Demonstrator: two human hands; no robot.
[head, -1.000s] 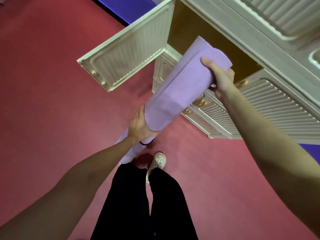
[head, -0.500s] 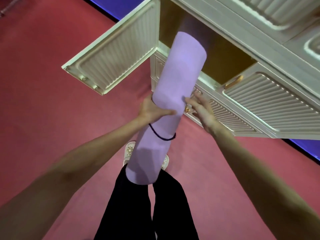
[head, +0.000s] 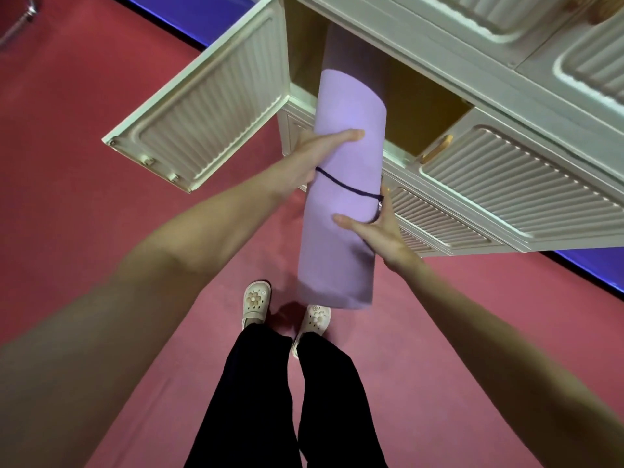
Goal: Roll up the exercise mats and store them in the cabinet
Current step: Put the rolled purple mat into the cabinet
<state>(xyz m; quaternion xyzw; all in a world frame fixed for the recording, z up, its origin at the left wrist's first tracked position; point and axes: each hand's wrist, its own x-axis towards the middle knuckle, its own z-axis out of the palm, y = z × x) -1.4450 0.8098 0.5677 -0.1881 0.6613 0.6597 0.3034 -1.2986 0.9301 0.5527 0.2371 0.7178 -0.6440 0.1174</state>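
The left hand (head: 315,153) is gripping the rolled purple exercise mat (head: 344,184) from its left side, above the middle of the roll, with the thumb lying across the front of the roll and the other fingers hidden behind it. The right hand (head: 374,231) is holding the same mat lower down from the right side, the thumb pressing on the front and the fingers curling round the back edge. A thin dark cord (head: 347,189) is running round the roll between the two hands, just below the left hand and just above the right thumb.

The mat is standing nearly upright between the hands, its near end hanging free above the floor in front of the person's feet, its far end reaching into the open compartment (head: 415,106) of the cream cabinet (head: 506,96). The cabinet door (head: 209,103) is standing swung open to the left of the mat. To the right of the opening, a ribbed drawer front with a gold handle (head: 437,150) is sitting shut.

Near the bottom, black trouser legs (head: 290,400) and two cream clogs (head: 255,304) are standing on the red floor (head: 84,130).
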